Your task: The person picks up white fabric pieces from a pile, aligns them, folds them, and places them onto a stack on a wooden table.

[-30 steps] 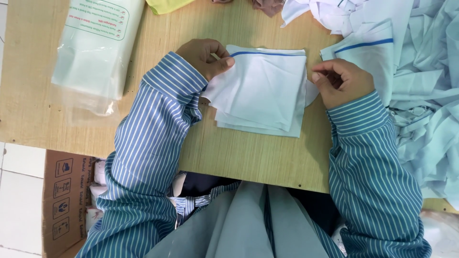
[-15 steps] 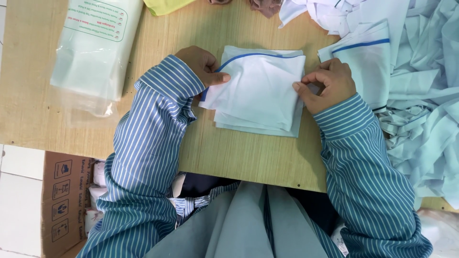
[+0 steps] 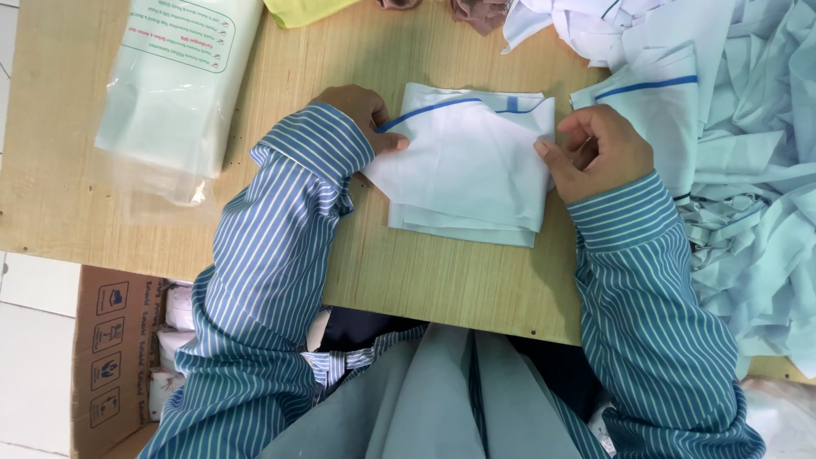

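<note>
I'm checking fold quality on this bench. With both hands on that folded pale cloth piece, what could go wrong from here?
1. The layers under the folded cloth piece sit staggered at the lower edge, so the stack may end up uneven.
2. The left hand and right hand press only at the side edges; the middle could shift or crease.
3. The loose cloth pile lies close to the right hand and could snag or mix in.
</note>
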